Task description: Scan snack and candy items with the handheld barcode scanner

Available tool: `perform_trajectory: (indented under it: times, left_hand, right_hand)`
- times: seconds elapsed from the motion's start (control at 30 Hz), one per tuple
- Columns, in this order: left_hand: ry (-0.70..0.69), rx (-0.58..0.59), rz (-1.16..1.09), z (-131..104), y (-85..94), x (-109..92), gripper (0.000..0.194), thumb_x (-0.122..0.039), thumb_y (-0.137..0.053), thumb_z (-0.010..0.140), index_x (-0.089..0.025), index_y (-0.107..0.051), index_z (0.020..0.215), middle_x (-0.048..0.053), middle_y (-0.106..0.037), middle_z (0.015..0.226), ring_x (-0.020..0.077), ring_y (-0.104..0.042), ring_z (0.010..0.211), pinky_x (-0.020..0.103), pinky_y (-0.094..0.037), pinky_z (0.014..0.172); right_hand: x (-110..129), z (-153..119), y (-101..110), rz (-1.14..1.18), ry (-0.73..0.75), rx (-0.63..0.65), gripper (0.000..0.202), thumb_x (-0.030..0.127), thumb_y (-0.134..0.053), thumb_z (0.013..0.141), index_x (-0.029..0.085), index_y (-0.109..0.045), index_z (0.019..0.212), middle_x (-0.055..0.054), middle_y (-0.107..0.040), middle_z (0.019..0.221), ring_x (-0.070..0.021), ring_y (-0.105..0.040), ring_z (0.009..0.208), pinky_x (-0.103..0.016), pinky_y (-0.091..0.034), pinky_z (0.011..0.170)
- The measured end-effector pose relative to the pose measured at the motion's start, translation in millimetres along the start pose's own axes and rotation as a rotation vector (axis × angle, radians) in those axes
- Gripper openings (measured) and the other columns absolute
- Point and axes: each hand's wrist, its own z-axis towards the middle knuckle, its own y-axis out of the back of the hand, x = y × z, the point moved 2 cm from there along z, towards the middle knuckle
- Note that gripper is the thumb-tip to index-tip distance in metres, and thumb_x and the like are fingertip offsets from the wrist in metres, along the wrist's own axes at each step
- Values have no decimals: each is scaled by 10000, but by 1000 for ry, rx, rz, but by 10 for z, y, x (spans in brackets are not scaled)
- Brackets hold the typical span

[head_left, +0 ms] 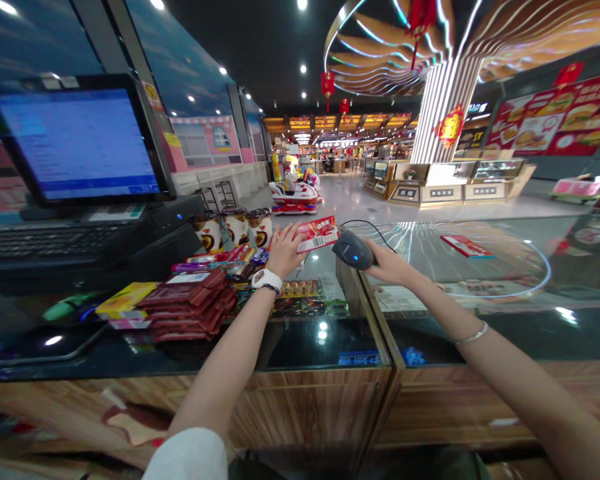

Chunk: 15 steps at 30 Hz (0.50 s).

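Observation:
In the head view, my left hand (285, 249) grips the left end of a flat red packet (319, 233), whose white barcode label faces me. My right hand (389, 263) is wrapped round the handle of a dark grey barcode scanner (353, 250). The scanner's head is close to the packet's right end, and a small blue light glows on its back. Below and left of my left hand lie packaged snack bars (240, 262) beside a stack of dark red packets (190, 305). Another red packet (466, 246) lies on the glass counter at the right.
A monitor (80, 143) and keyboard (45, 241) stand at the left, near a yellow box (126, 300). Several patterned cups (236, 227) line the counter's back. The scanner's black cable (375, 227) arcs behind it. Wooden drawers (320, 407) front the counter.

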Motion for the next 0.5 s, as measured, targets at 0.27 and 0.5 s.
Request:
perform_trajectory:
  times: [0.27,0.5]
  left_hand:
    - [-5,9,14,-6,-16,0,335,-265,-639,833,-233,-646,1167,85,-453,1554,302,-416,1431,553,-222,1241]
    - [-2,13,2,-7,2,-11,352,-271,-633,837,-241,-649,1187,79,-443,1561,308,-412,1433,554,-217,1244]
  right_hand:
    - [-178,38,-169,109,288,33,556,156,-539,806,160,-523,1362,-177,-578,1329,-311,-531,1274,-570,-356,1135]
    - [-246,33,-310,65,262,160,623,65,-510,765,214,-568,1367,-139,-579,1409,-297,-494,1371,-596,-306,1169]
